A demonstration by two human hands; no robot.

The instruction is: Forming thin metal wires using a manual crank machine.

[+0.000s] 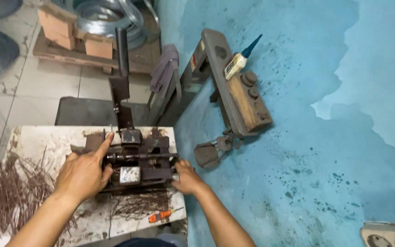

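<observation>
Rods of rusty wire (5,192) are lying in a loose heap at the far left of the table (46,137), and we are reading them as stock waiting to be worked, though we cannot tell cut pieces from uncut ones. A thinner scatter of short wire bits (136,206) is sitting just in front of the machine, which suggests to us that some work is already behind us and a good deal is left.

We are pressing our left hand (82,174) against the left side of the dark metal bench press (136,162), fingers curled over its frame and the index finger pointing up along it. Its upright lever handle (122,52) is standing untouched. Our right hand (186,177) is gripping the right end of the same machine, fingers closed on its edge.

An orange-handled screwdriver (161,215) is lying on the table near the front edge.

Further right, a grey steel bench (216,59) is leaning by the blue wall (321,68), carrying a cream bottle with a blue nozzle (239,60). Brown cardboard boxes (58,25) are resting on a pallet at the top left; a small red and white label on the bench is too small for us to read.
</observation>
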